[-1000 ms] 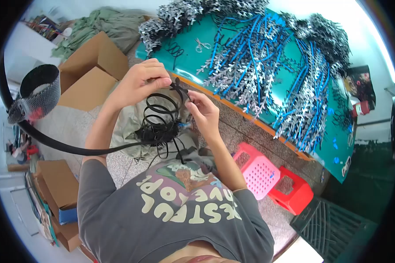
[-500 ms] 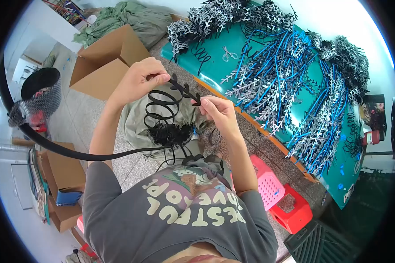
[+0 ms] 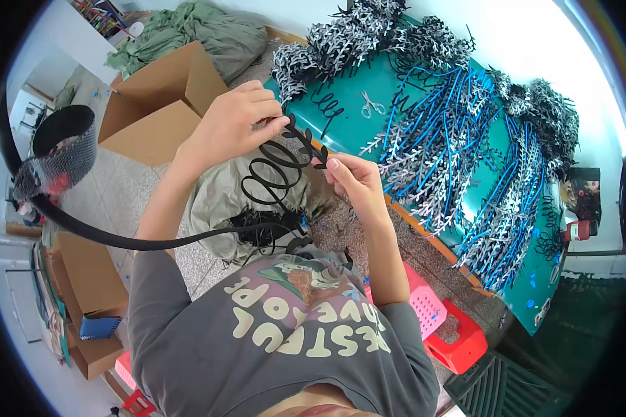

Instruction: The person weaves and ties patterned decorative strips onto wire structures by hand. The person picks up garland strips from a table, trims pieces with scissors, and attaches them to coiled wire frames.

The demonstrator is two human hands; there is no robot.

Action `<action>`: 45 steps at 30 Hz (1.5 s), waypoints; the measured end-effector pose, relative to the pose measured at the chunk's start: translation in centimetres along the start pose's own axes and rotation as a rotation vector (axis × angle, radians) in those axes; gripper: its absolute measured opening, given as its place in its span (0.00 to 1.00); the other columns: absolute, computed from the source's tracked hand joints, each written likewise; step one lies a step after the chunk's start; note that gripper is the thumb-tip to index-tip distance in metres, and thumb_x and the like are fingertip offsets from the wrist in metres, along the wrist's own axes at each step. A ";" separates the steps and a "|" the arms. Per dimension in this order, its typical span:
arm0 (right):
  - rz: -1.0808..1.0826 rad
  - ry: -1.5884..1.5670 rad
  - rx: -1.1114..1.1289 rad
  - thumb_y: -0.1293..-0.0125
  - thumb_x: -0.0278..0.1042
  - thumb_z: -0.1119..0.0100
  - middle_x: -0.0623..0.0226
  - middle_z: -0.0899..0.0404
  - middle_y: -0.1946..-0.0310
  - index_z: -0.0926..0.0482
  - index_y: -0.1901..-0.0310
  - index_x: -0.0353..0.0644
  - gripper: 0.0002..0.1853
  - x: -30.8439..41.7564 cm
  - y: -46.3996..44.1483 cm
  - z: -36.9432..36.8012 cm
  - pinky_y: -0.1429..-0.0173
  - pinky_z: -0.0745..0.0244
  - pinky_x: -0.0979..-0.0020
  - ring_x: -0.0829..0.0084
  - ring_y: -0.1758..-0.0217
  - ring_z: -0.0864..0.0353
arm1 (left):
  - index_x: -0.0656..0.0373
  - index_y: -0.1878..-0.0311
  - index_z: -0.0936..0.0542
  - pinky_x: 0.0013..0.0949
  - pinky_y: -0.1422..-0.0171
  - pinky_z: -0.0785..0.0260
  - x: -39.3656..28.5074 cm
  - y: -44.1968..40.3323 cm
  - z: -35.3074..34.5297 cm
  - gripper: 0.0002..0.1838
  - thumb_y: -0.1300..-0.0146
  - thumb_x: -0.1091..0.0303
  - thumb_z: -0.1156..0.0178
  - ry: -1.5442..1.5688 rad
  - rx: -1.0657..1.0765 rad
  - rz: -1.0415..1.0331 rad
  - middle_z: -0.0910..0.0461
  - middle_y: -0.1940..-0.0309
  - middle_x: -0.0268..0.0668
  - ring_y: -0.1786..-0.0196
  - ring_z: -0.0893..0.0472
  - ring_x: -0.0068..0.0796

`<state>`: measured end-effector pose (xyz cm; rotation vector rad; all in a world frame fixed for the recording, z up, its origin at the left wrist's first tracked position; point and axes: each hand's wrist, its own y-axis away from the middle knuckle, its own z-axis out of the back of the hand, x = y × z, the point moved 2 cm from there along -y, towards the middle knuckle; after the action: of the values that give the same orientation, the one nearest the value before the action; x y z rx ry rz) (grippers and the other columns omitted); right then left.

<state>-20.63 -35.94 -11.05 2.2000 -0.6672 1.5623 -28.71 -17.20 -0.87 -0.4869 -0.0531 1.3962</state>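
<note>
My left hand (image 3: 247, 121) pinches one end of a short black leafy strip (image 3: 306, 142). The strip's other end is between the thumb and fingers of my right hand (image 3: 351, 177). Black coils (image 3: 275, 170) hang in loops just below the strip, over a dark tangle (image 3: 261, 233) of black strands near my lap. Whether the coils join the strip is hidden by my left fingers. Beneath the tangle lies a pale green cloth bundle (image 3: 212, 198).
A green table (image 3: 341, 132) bears silver-black leafy bunches with blue stems (image 3: 442, 139), scissors (image 3: 373, 104) and loose black coils. An open cardboard box (image 3: 153, 97) stands left. Pink (image 3: 424, 306) and red stools (image 3: 466, 347) are at right. A thick black tube (image 3: 104, 240) crosses the left.
The strip, bunched between my hands at first, is now stretched out at a slant. Since half a second ago, both hands have shifted slightly right, and the coils hang more tilted. The view has shifted too.
</note>
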 end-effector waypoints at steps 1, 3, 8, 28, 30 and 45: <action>0.005 0.004 -0.005 0.36 0.34 0.44 0.79 0.30 0.78 0.19 0.62 0.34 0.11 0.0 -0.4 -0.3 0.73 0.45 0.84 0.90 0.74 0.37 | 0.62 0.75 0.25 0.33 0.69 0.36 0.3 0.0 0.2 0.07 0.47 0.71 0.40 0.001 -0.005 -0.002 0.30 0.78 0.34 0.69 0.31 0.32; 0.011 0.012 -0.012 0.36 0.34 0.44 0.79 0.30 0.78 0.19 0.63 0.33 0.11 -0.1 -1.3 -0.9 0.73 0.45 0.85 0.90 0.74 0.37 | 0.61 0.76 0.27 0.33 0.69 0.35 0.8 0.0 0.5 0.08 0.48 0.70 0.39 -0.088 -0.048 -0.055 0.31 0.78 0.34 0.69 0.31 0.32; 0.035 0.125 -0.052 0.37 0.34 0.43 0.77 0.28 0.77 0.20 0.65 0.33 0.11 -0.9 -3.4 -2.8 0.72 0.42 0.84 0.88 0.74 0.34 | 0.57 0.78 0.29 0.32 0.67 0.32 1.3 0.3 1.3 0.10 0.47 0.66 0.40 -0.303 -0.081 -0.171 0.32 0.78 0.32 0.68 0.29 0.30; 0.121 0.046 0.074 0.34 0.32 0.50 0.65 0.20 0.65 0.22 0.62 0.30 0.12 -3.5 -10.9 -7.1 0.57 0.30 0.79 0.80 0.64 0.24 | 0.62 0.75 0.26 0.23 0.72 0.41 10.3 2.0 -1.0 0.16 0.38 0.59 0.44 0.688 0.374 0.243 0.30 0.83 0.26 0.77 0.33 0.15; 0.119 -0.016 -0.071 0.34 0.34 0.49 0.68 0.20 0.69 0.22 0.63 0.30 0.13 -3.3 -11.3 -6.9 0.58 0.31 0.80 0.82 0.66 0.25 | 0.62 0.75 0.26 0.23 0.72 0.42 10.4 2.2 -0.4 0.16 0.37 0.60 0.44 0.687 0.338 0.294 0.31 0.83 0.26 0.77 0.34 0.14; 0.133 0.242 0.064 0.32 0.37 0.53 0.71 0.24 0.80 0.21 0.67 0.33 0.16 -0.8 -9.2 -4.4 0.75 0.41 0.84 0.86 0.78 0.30 | 0.63 0.73 0.25 0.27 0.74 0.43 9.6 2.2 3.5 0.14 0.39 0.61 0.43 0.368 0.177 0.488 0.32 0.85 0.32 0.79 0.34 0.20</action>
<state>-19.06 -25.85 -10.58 1.9999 -0.7081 1.9033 -30.05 -6.86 -0.83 -0.6266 0.5146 1.7432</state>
